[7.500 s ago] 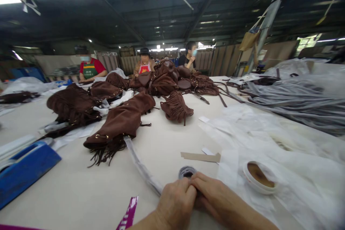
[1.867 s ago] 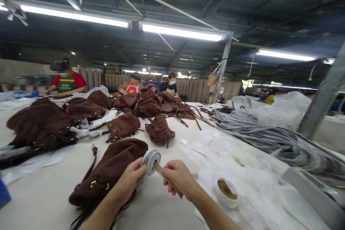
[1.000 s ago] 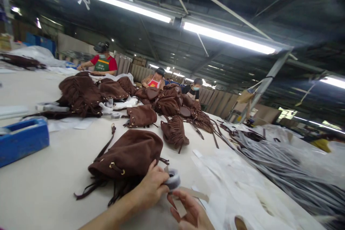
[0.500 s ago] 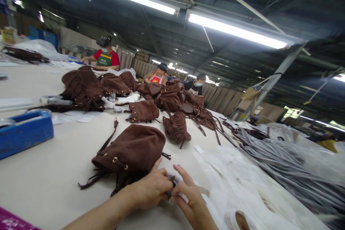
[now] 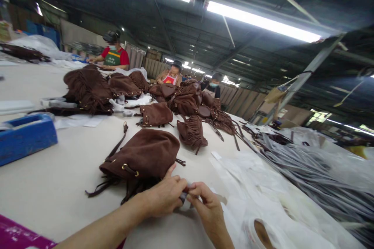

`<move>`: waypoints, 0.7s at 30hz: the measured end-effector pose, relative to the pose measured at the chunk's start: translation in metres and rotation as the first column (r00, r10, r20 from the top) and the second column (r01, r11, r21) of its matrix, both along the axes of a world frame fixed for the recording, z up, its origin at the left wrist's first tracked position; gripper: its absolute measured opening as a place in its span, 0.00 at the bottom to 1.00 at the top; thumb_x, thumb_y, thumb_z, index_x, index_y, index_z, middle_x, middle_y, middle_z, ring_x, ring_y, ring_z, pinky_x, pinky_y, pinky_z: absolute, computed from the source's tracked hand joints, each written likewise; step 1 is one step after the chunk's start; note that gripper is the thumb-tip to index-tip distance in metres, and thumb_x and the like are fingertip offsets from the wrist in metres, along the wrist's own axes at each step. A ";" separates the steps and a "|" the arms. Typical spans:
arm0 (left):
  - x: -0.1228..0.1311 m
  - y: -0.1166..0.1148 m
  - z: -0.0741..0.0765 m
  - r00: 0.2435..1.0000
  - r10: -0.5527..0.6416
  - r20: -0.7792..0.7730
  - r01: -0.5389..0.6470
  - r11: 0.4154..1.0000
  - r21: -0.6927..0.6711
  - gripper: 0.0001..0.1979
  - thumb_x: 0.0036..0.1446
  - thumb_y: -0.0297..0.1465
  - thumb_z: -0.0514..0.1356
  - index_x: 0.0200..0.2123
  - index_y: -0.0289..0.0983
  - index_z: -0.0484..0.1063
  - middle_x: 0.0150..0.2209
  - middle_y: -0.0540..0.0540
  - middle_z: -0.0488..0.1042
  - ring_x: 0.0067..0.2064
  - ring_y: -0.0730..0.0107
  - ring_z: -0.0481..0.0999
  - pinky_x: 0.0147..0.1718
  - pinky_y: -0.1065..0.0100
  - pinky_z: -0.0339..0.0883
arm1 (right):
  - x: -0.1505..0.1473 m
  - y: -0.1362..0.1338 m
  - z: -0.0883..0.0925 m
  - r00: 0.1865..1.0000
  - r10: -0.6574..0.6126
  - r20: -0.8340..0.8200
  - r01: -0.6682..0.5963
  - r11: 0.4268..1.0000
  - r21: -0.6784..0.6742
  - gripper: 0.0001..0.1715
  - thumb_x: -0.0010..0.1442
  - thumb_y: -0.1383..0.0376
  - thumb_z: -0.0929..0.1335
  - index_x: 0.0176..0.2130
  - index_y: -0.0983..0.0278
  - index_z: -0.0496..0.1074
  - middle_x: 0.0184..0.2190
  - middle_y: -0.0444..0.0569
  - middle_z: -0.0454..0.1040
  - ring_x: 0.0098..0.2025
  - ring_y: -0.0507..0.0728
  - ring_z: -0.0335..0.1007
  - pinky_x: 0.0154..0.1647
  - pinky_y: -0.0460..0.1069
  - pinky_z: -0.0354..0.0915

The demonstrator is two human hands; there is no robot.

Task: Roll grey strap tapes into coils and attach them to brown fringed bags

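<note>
My left hand (image 5: 165,194) and my right hand (image 5: 206,206) meet low in the view, fingers pinched together around a small grey roll of tape (image 5: 183,197) that is mostly hidden between them. They rest on the white table (image 5: 58,186), right in front of a brown suede drawstring bag (image 5: 143,155) with fringe and metal eyelets.
More brown fringed bags (image 5: 187,103) are piled across the table's far side. A blue tape dispenser (image 5: 26,138) stands at left. White plastic sheets (image 5: 263,190) and grey strap bundles (image 5: 315,171) lie at right. A tape roll (image 5: 260,233) lies near my right hand. Three seated persons (image 5: 112,52) work opposite.
The grey roll was held up with the strip pulled out; now both hands have come down and closed over it on the table. My head has turned left.
</note>
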State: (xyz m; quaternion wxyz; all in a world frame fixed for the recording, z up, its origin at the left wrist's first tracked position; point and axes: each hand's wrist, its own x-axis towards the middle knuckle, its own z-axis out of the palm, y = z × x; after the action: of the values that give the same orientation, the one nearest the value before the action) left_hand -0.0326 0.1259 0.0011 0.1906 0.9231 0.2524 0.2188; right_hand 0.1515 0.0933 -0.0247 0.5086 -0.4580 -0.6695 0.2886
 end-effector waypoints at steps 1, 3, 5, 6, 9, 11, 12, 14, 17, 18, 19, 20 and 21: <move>0.000 -0.001 0.001 1.000 0.010 0.007 -0.010 1.000 -0.008 0.13 0.53 0.21 0.54 0.41 0.39 0.61 0.38 0.49 0.67 0.45 0.64 0.69 0.64 0.43 0.36 | -0.001 0.000 -0.001 1.000 -0.024 -0.019 0.024 1.000 0.003 0.08 0.52 0.68 0.70 0.23 0.61 0.69 0.31 0.44 0.73 0.35 0.56 0.69 0.39 0.48 0.63; 0.002 -0.004 0.002 0.998 0.054 0.041 -0.053 0.998 -0.039 0.09 0.54 0.23 0.54 0.39 0.40 0.61 0.37 0.50 0.67 0.45 0.64 0.69 0.64 0.44 0.37 | -0.003 0.001 -0.003 0.997 -0.058 -0.048 0.059 0.998 0.025 0.09 0.52 0.68 0.70 0.23 0.62 0.68 0.30 0.44 0.72 0.34 0.55 0.69 0.37 0.48 0.63; 0.005 -0.006 0.001 0.990 0.113 0.084 -0.107 0.991 -0.076 0.05 0.56 0.26 0.54 0.35 0.40 0.60 0.36 0.50 0.67 0.44 0.65 0.69 0.64 0.45 0.36 | -0.004 0.003 -0.007 0.994 -0.075 -0.075 0.077 0.997 0.031 0.07 0.52 0.68 0.70 0.24 0.61 0.69 0.29 0.44 0.72 0.33 0.55 0.68 0.36 0.48 0.64; 0.007 -0.007 0.000 0.985 0.140 0.104 -0.130 0.987 -0.090 0.04 0.57 0.26 0.54 0.34 0.40 0.60 0.35 0.51 0.67 0.44 0.65 0.69 0.65 0.46 0.36 | -0.003 0.004 -0.010 0.992 -0.081 -0.099 0.084 0.996 0.017 0.04 0.51 0.68 0.70 0.27 0.61 0.70 0.29 0.44 0.72 0.34 0.56 0.69 0.37 0.48 0.65; 0.011 -0.009 -0.003 0.976 0.170 0.138 -0.156 0.982 -0.104 0.08 0.54 0.24 0.56 0.34 0.40 0.59 0.36 0.51 0.67 0.46 0.66 0.68 0.65 0.47 0.34 | 0.003 0.006 -0.017 0.983 -0.092 -0.158 0.086 0.995 -0.048 0.20 0.48 0.68 0.72 0.43 0.59 0.72 0.38 0.47 0.75 0.40 0.59 0.72 0.44 0.53 0.68; 0.012 -0.009 -0.003 0.977 0.165 0.135 -0.152 0.983 -0.103 0.10 0.52 0.22 0.56 0.34 0.40 0.58 0.36 0.51 0.67 0.45 0.66 0.69 0.65 0.47 0.34 | 0.010 0.007 -0.019 0.992 -0.088 -0.094 0.083 0.995 -0.056 0.21 0.47 0.67 0.72 0.44 0.59 0.73 0.45 0.52 0.74 0.48 0.63 0.71 0.51 0.57 0.66; 0.012 -0.009 -0.002 0.979 0.158 0.127 -0.145 0.984 -0.103 0.10 0.52 0.22 0.56 0.34 0.40 0.57 0.36 0.52 0.67 0.45 0.67 0.69 0.65 0.46 0.33 | 0.013 0.006 -0.018 0.996 -0.081 -0.029 0.080 0.995 -0.058 0.15 0.48 0.65 0.72 0.40 0.60 0.75 0.46 0.53 0.73 0.50 0.64 0.69 0.53 0.58 0.65; 0.012 -0.008 -0.002 0.984 0.141 0.112 -0.131 0.987 -0.097 0.11 0.51 0.21 0.55 0.34 0.40 0.57 0.36 0.52 0.68 0.44 0.67 0.69 0.64 0.45 0.32 | 0.016 0.004 -0.013 0.994 -0.032 0.100 0.038 0.997 -0.065 0.05 0.54 0.62 0.71 0.32 0.60 0.77 0.49 0.54 0.73 0.53 0.65 0.67 0.55 0.59 0.62; 0.012 -0.006 -0.003 0.989 0.124 0.085 -0.117 0.990 -0.083 0.11 0.51 0.21 0.56 0.35 0.40 0.58 0.37 0.51 0.68 0.45 0.67 0.70 0.64 0.43 0.31 | 0.016 -0.001 -0.004 0.976 0.085 0.203 -0.078 0.996 -0.040 0.12 0.62 0.60 0.66 0.31 0.60 0.76 0.45 0.52 0.75 0.48 0.61 0.70 0.51 0.55 0.64; 0.012 -0.005 -0.004 0.990 0.126 0.070 -0.121 0.990 -0.077 0.11 0.51 0.22 0.57 0.35 0.39 0.58 0.37 0.51 0.68 0.45 0.66 0.70 0.64 0.43 0.31 | 0.014 -0.002 -0.001 0.968 0.093 0.234 -0.095 0.995 0.001 0.14 0.64 0.60 0.64 0.31 0.60 0.75 0.41 0.50 0.76 0.44 0.59 0.72 0.46 0.52 0.65; 0.012 -0.004 -0.004 0.990 0.129 0.055 -0.125 0.990 -0.069 0.10 0.52 0.22 0.57 0.35 0.39 0.59 0.36 0.51 0.68 0.44 0.66 0.70 0.64 0.43 0.32 | 0.012 -0.003 0.000 0.961 0.070 0.267 -0.089 0.994 0.059 0.14 0.65 0.61 0.64 0.30 0.61 0.74 0.36 0.49 0.76 0.39 0.58 0.72 0.41 0.50 0.66; 0.012 -0.004 -0.004 0.991 0.129 0.040 -0.127 0.990 -0.061 0.09 0.53 0.23 0.57 0.35 0.39 0.60 0.36 0.51 0.68 0.44 0.66 0.70 0.64 0.43 0.32 | 0.009 -0.003 0.000 0.954 0.023 0.298 -0.063 0.990 0.123 0.14 0.65 0.61 0.63 0.29 0.61 0.72 0.31 0.47 0.75 0.35 0.56 0.70 0.37 0.49 0.64; 0.012 -0.004 -0.004 0.992 0.127 0.030 -0.125 0.991 -0.051 0.08 0.54 0.24 0.57 0.35 0.39 0.60 0.36 0.51 0.68 0.43 0.66 0.69 0.64 0.43 0.32 | 0.007 -0.003 0.000 0.947 -0.036 0.320 -0.025 0.982 0.187 0.14 0.65 0.62 0.63 0.28 0.61 0.71 0.28 0.45 0.73 0.32 0.55 0.69 0.33 0.48 0.63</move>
State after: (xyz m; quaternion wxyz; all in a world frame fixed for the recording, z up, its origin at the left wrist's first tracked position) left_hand -0.0205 0.1221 -0.0034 0.2030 0.8967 0.3122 0.2392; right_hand 0.1582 0.0902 -0.0251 0.4344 -0.4506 -0.7665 0.1438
